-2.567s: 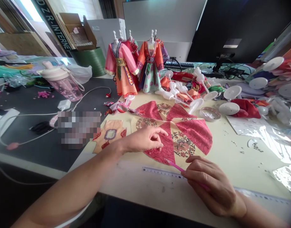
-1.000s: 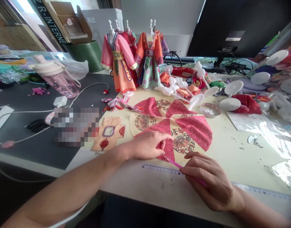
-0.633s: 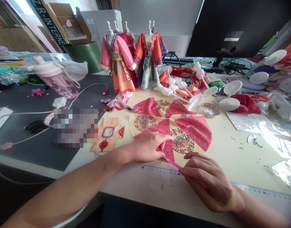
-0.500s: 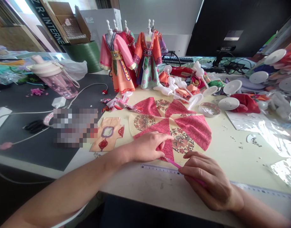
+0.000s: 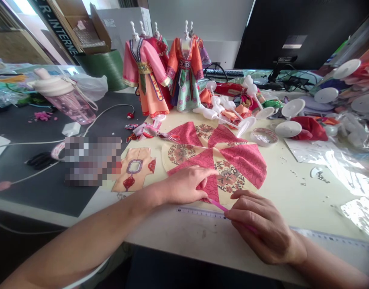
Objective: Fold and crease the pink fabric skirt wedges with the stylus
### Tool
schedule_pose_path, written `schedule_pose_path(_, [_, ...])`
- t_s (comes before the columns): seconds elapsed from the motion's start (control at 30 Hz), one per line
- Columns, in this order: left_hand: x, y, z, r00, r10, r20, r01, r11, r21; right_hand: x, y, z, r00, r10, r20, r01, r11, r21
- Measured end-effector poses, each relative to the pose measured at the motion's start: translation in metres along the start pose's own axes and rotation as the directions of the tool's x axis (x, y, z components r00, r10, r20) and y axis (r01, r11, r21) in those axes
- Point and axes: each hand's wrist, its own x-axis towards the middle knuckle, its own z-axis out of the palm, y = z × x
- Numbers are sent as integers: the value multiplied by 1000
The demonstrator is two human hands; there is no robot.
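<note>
A round cloth piece (image 5: 244, 164) of red and cream panels with flower prints lies flat on the table. On its near left part rests my left hand (image 5: 186, 184), index finger stretched out and thumb at the cloth's near edge, the other fingers curled. My right hand (image 5: 262, 224) is closed round a slim pink pen-like tool (image 5: 219, 206); its tip meets the cloth edge beside my left thumb. Just below lies a clear ruler (image 5: 196, 212). A peach doll-garment piece (image 5: 139, 178) with a square neck opening lies to the left. The tool's rear end is hidden by my fingers.
Dressed doll forms (image 5: 145, 80) stand at the back. White doll bodies and stands (image 5: 217, 108) are heaped behind the cloth, with a tape roll (image 5: 264, 136) to their right. A pink bottle (image 5: 64, 96) and cables are on the left; clear plastic bags (image 5: 353, 128) lie right.
The whole view has shifted slightly, with things appearing a little further left and up. My hands, the pink tool and the cloth keep nearly the same positions relative to each other.
</note>
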Motion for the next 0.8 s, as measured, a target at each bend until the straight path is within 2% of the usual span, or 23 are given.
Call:
schedule_pose_path(0.47, [0, 0, -1, 1000, 7, 2, -7, 998, 59, -1, 0, 2, 1000, -12, 15, 12, 1000, -27])
schedule_pose_path(0.8, [0, 1, -2, 1000, -20, -6, 20, 1000, 1, -2, 2, 3, 1000, -18, 17, 18, 1000, -16])
